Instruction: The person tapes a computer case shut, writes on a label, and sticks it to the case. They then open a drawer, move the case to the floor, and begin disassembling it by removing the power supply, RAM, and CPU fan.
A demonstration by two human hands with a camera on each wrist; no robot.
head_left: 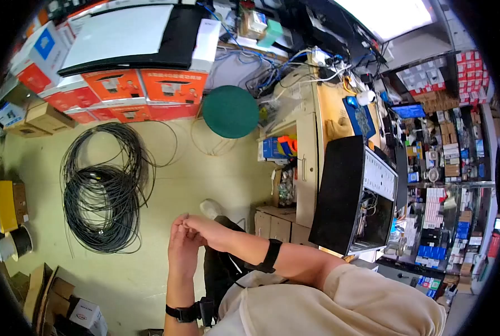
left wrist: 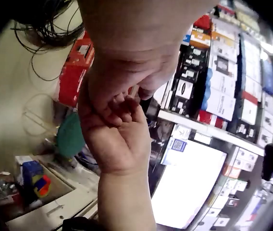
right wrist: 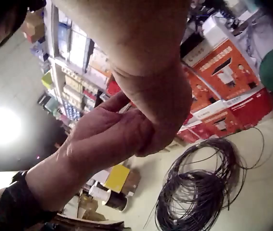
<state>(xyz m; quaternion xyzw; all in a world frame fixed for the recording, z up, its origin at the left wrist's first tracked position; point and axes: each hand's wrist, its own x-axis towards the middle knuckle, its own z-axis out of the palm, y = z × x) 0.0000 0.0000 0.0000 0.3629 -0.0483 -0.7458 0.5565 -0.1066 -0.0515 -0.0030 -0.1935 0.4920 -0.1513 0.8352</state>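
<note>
Left hand (head_left: 181,252) and right hand (head_left: 206,231) meet, bent and overlapping; how tightly this paired grip is closed, or whether it has hold of anything, I cannot tell from here. Cable coil (head_left: 101,196): on the floor (head_left: 174,185), left of and below the grip, well apart; overlapping loops, long axis running fore-and-aft. Left hand judged nearer. Ahead of the grip: green stool (head_left: 230,112). Farther, ahead-left: orange boxes (head_left: 112,85).

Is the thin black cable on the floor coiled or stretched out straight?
Coiled: the thin black cable lies in many overlapping loops, with one straying wide.
</note>
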